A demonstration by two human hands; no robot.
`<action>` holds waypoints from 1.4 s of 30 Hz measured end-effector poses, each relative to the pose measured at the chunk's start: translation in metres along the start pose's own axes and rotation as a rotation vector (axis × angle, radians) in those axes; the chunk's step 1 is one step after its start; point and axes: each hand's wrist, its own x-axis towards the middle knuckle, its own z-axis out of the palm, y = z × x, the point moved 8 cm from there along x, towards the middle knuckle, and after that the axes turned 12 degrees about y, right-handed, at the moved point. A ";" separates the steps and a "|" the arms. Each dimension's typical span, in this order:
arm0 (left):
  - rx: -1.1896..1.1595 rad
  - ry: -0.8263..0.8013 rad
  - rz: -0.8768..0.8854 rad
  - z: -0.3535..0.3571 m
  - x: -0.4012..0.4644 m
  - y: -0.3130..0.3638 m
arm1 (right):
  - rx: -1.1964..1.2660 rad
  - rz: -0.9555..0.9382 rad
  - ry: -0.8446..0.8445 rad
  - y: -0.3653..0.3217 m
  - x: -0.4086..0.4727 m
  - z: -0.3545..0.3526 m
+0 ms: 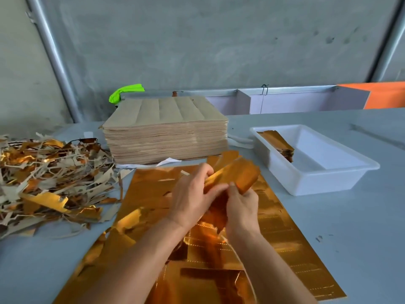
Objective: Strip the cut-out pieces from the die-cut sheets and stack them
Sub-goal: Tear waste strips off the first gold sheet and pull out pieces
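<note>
A shiny gold die-cut sheet (pixel 285 233) lies flat on the grey table in front of me. Above its far end, both hands hold a bundle of gold cut-out pieces (pixel 238 174). My left hand (pixel 192 194) grips the bundle's near left end with curled fingers. My right hand (pixel 241 207) pinches the bundle from below on the right. Torn gold scrap hangs beneath the hands. A stack of stripped gold pieces (pixel 278 143) sits in the left part of a white plastic tray (pixel 324 178) at the right.
A tall pile of brown-backed die-cut sheets (pixel 166 130) stands behind the gold sheet. A heap of gold and grey waste strips (pixel 50 178) covers the table's left side. A green object (pixel 125 93) lies behind the pile. A concrete wall rises beyond.
</note>
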 end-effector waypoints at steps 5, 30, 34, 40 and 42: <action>0.168 -0.492 -0.110 0.029 -0.037 -0.046 | 0.033 -0.078 0.010 -0.014 0.016 -0.012; -0.276 -0.505 -0.631 -0.004 -0.052 -0.097 | -0.036 -0.088 0.192 -0.021 0.053 -0.072; -0.262 -0.588 -0.607 -0.009 -0.061 -0.098 | -0.066 -0.084 0.139 -0.010 0.046 -0.067; -0.829 -0.010 -1.000 -0.053 -0.044 -0.115 | -0.087 -0.047 0.073 0.004 0.038 -0.058; -0.964 -0.004 -0.961 -0.065 -0.034 -0.109 | -0.080 -0.048 0.058 0.006 0.036 -0.056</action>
